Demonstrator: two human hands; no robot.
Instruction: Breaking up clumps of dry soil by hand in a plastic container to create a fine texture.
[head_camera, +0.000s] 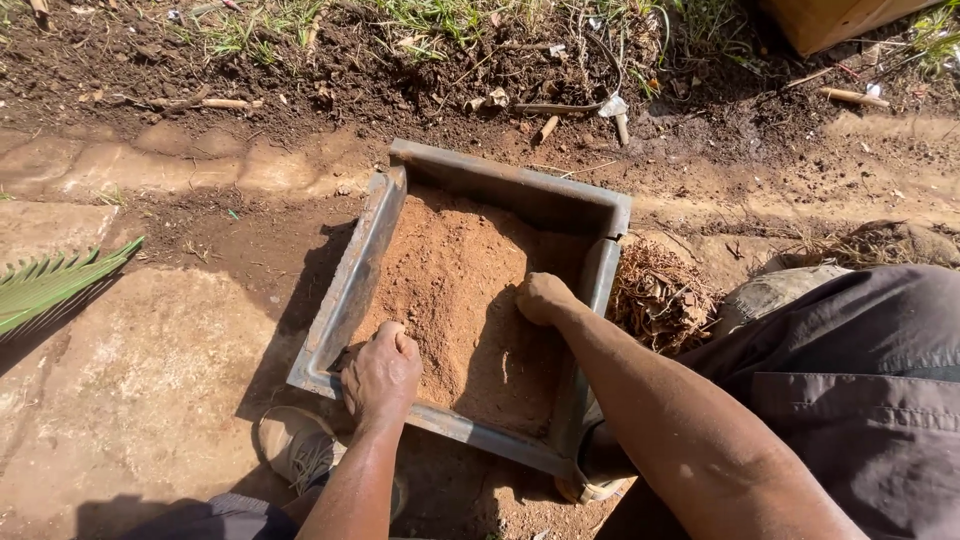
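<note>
A square metal frame (352, 275) lies on the ground, filled with reddish-brown soil (450, 270). My left hand (380, 372) is a closed fist pressing into the soil at the frame's near left corner. My right hand (543, 297) is also a fist, pushed down into the soil close to the frame's right wall. Neither hand holds anything that I can see. Both forearms reach in from the bottom of the view.
A shoe (292, 445) rests just outside the frame's near left edge, another (600, 470) at its near right corner. Dry roots (660, 295) sit to the right. A palm leaf (55, 285) lies at left. Dark soil, grass and sticks (205, 102) are beyond.
</note>
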